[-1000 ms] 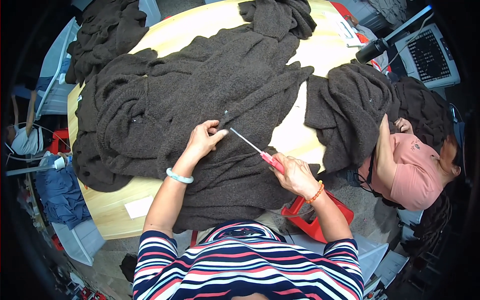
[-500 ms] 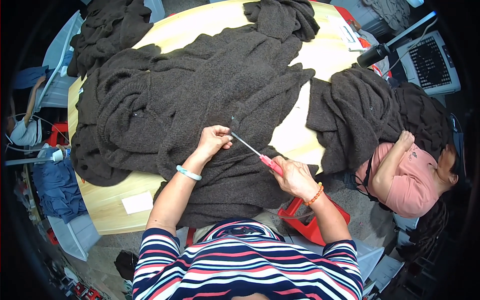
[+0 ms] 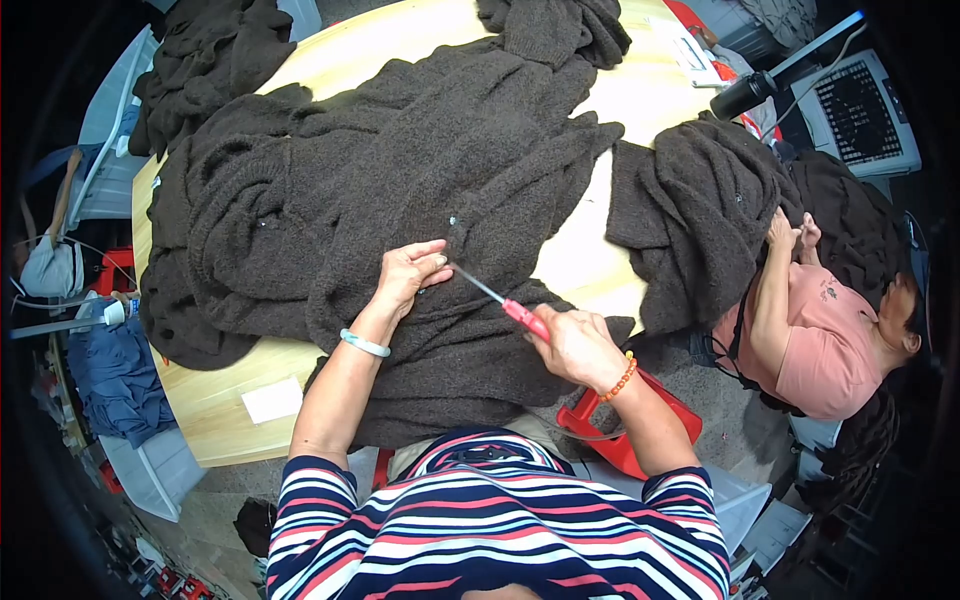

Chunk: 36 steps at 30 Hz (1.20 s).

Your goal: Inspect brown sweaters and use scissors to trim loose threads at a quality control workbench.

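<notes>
Left hand (image 3: 412,272) pressed flat-ish on the dark brown knit garment (image 3: 430,190), fingers curled and pinching a bit of fabric near the near edge of the table (image 3: 210,405). Right hand (image 3: 575,345) clenched around the red handle of the scissors (image 3: 500,300); blades point up-left toward the left fingertips, tip just beside them. Cannot tell whether the blades are apart or closed, too thin. Garment spread over most of the round wooden table, hanging over the near edge onto the person's lap. Turquoise bangle on left wrist, orange bead bracelet on right.

More dark knit heaped at the far left edge (image 3: 215,55) and far edge (image 3: 555,30); another pile (image 3: 700,215) at the right edge, handled by a co-worker in a pink top (image 3: 820,345), whose hands are on that pile. White paper slip (image 3: 270,398) near the near-left edge. Red stool (image 3: 625,440) below right.

Risks, as a judgement: the blade tip sits very near the left fingers, so a slip could nick them; loose knit could catch in the blades and get a cut or a pulled stitch; overhanging fabric could drag the piece off the table.

Versus the earlier frames: the left hand has shifted slightly right and down toward the scissors tip, scissors angle about the same, co-worker's arms moved up onto the pile.
</notes>
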Each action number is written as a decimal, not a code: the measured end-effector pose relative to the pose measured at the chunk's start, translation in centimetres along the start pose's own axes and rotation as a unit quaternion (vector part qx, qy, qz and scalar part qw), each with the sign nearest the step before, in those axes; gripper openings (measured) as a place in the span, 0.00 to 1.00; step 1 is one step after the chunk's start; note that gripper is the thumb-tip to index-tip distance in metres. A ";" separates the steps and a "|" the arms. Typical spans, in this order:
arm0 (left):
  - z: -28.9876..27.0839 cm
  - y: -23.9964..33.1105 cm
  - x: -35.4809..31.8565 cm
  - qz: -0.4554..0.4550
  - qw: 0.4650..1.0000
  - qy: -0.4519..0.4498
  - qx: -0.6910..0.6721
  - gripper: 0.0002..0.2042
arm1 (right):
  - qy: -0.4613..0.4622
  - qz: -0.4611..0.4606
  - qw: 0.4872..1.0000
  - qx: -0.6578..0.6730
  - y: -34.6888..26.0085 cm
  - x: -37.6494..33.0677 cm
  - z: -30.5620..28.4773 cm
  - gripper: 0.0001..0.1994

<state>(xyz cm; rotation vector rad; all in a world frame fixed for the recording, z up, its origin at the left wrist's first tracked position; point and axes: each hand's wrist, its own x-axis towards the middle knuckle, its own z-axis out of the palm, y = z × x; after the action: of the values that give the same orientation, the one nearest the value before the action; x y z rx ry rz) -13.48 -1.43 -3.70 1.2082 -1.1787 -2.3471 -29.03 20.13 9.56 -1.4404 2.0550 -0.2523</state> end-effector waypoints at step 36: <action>-3.3 -1.7 -5.8 0.241 0.876 0.076 0.411 0.06 | -0.006 -0.064 0.998 -0.014 -1.7 -0.8 2.4 0.09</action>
<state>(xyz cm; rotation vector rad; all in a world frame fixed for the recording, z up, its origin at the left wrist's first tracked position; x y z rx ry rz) -7.13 0.99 -2.79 1.0797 -2.2119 -1.3617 -26.17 20.68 8.79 -1.5886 1.9675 -0.2676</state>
